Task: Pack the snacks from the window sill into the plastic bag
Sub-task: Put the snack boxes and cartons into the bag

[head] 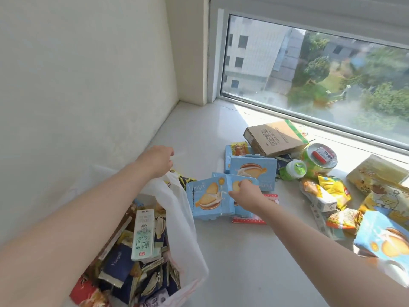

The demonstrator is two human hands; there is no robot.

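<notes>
Left grip point(158, 159), mid-frame left, holds plastic bag point(177, 202) rim, bag mouth open. Right grip point(245, 191), centre, clasps blue biscuit box point(242, 209) on window sill point(199, 134).

A white plastic bag point(177, 209) is shown open at the near left of the pale window sill point(199, 129), its rim held up by the left hand point(158, 159). It is crammed with dark blue packets, with a pale green milk carton point(143, 234) laid on top. Just beside it, a blue biscuit box point(208, 198) is stood upright and gripped by the right hand point(245, 192). Yellow snack packets point(332, 191) are scattered further right.
</notes>
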